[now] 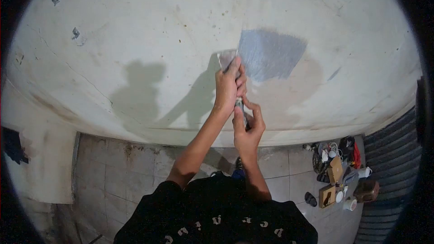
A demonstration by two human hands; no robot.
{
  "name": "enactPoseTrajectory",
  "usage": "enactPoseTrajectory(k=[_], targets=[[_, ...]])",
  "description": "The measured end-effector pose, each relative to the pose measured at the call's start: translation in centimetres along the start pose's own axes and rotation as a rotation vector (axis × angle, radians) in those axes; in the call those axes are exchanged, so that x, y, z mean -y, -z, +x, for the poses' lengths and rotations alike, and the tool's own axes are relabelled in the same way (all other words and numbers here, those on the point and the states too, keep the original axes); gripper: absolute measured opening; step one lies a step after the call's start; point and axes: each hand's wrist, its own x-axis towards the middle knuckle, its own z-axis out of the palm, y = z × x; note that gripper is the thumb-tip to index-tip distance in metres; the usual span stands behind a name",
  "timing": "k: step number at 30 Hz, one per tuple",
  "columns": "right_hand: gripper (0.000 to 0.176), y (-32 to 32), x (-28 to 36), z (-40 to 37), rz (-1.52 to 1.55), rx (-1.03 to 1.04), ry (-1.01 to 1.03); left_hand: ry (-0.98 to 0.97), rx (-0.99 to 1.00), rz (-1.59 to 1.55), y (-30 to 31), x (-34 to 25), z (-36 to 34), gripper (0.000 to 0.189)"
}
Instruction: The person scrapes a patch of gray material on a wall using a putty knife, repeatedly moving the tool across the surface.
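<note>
A putty knife [225, 57] has its wide blade up against the pale wall [190, 9], just left of a grey rectangular patch [273, 54]. My left hand [228, 86] is closed round the knife near its blade, thumb pointing up along it. Lower down, my right hand [250, 129] has its fingers curled round the end of the dark handle. Part of the handle is hidden by my fingers. Whether the blade edge presses on the wall cannot be made out.
Chipped spots [76, 32] and thin cracks mark the wall's left side. Tiled floor [122, 167] lies below. At the right, boxes [334, 170], tubs [350, 204] and bags are piled beside a ribbed dark shutter [389, 153]. Black sandals [310, 199] lie near them.
</note>
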Motion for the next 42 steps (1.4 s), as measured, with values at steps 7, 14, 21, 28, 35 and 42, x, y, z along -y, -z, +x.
enactPoseTrajectory(k=[7,14,21,28,35,42], targets=[[0.025,-0.6,1.1,0.9,0.024,-0.032,0.017,-0.017,0.026,-0.013,-0.5,-0.8,0.0,0.039],[0.025,-0.5,1.6,1.3,0.005,-0.010,0.015,-0.080,0.053,-0.030,-1.9,-3.1,0.6,0.040],[0.024,-0.3,1.2,0.6,-0.002,0.011,-0.050,-0.015,0.050,-0.084,-1.0,-1.7,0.2,0.037],[0.025,-0.6,1.1,1.0,-0.025,-0.001,0.021,-0.044,0.047,-0.011,-0.9,-1.9,0.7,0.037],[0.026,-0.5,1.1,0.7,-0.055,0.004,0.009,0.010,0.004,0.007,-0.9,-1.7,-0.2,0.040],[0.024,-0.1,1.7,0.5,-0.034,-0.012,-0.008,0.006,0.014,-0.017,-0.9,-1.1,0.0,0.038]])
